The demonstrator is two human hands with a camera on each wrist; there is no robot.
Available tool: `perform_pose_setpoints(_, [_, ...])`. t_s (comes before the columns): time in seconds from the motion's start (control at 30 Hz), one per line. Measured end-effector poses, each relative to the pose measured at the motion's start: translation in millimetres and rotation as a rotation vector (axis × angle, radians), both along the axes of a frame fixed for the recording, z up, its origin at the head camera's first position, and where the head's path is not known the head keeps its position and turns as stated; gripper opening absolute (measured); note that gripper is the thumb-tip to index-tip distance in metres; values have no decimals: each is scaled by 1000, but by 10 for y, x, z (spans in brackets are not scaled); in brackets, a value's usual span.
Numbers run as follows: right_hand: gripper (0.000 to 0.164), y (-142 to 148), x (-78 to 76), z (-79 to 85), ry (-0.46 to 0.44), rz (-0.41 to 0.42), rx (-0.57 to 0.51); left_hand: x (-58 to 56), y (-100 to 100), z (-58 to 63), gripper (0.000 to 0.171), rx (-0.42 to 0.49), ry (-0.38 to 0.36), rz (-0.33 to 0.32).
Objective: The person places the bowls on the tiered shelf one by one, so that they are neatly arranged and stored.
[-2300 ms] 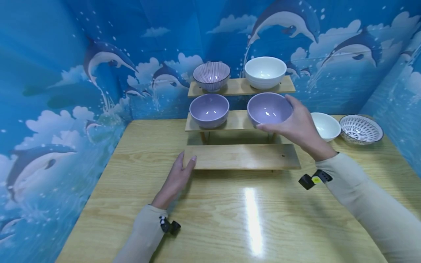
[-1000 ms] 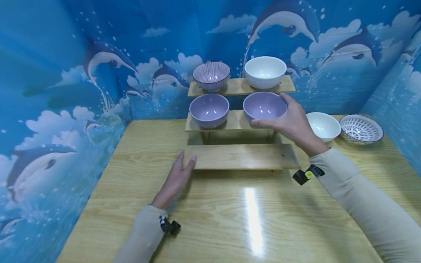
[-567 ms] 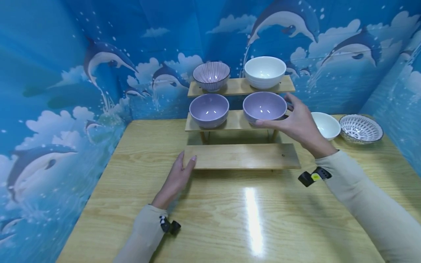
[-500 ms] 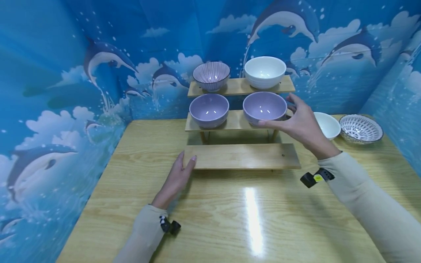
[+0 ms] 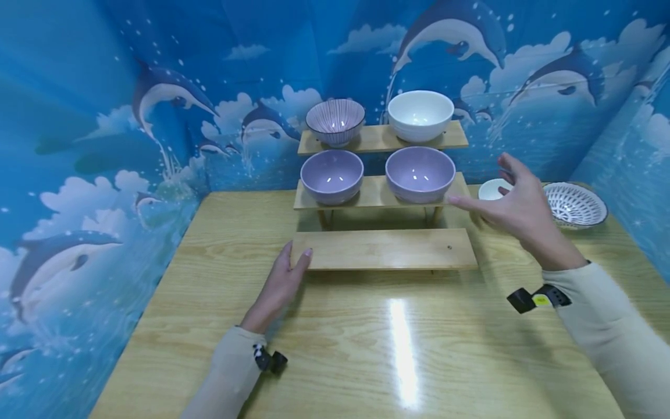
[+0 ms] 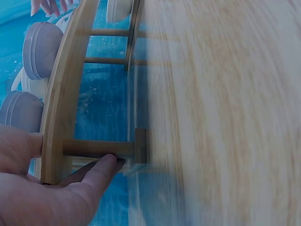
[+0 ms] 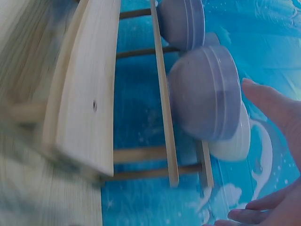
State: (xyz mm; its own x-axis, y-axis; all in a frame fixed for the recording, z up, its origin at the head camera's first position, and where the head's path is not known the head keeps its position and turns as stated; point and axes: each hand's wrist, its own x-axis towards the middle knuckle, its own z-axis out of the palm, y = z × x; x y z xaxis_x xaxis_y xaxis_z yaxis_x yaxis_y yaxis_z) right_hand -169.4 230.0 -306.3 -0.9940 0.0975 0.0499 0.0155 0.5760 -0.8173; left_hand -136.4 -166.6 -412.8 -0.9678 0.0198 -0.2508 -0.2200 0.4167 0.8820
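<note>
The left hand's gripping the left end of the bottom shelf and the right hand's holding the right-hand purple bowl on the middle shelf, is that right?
Not quite: the right hand holds nothing. The right wrist view shows a gap between it and that purple bowl on the middle shelf. The left hand does grip the bottom shelf.

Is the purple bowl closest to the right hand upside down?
No, the purple bowl is upright: it stands on the middle shelf, and its open top faces up.
</note>
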Motion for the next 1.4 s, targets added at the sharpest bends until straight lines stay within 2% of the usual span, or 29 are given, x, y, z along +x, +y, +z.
perform_pose_setpoints(0.37, [121, 476, 161, -58, -12, -133, 30, -6, -28, 25, 81, 16, -13, -10])
perform_pose_setpoints(0.7, [116, 872, 199, -186, -23, -268, 21, -18, -61, -3, 72, 51, 46, -63])
perform_pose_setpoints(0.87, [116, 1042, 225, -280, -27, -299, 56, -25, -59, 1, 71, 52, 45, -64])
perform_pose_setpoints(1.13, [117, 1292, 219, -458, -82, -324, 117, -14, -56, -15, 69, 60, 50, -56])
perform_pose_setpoints(1.4, [120, 1460, 176, -630, -123, -362, 129, -14, -52, -48, 67, 51, 57, -60])
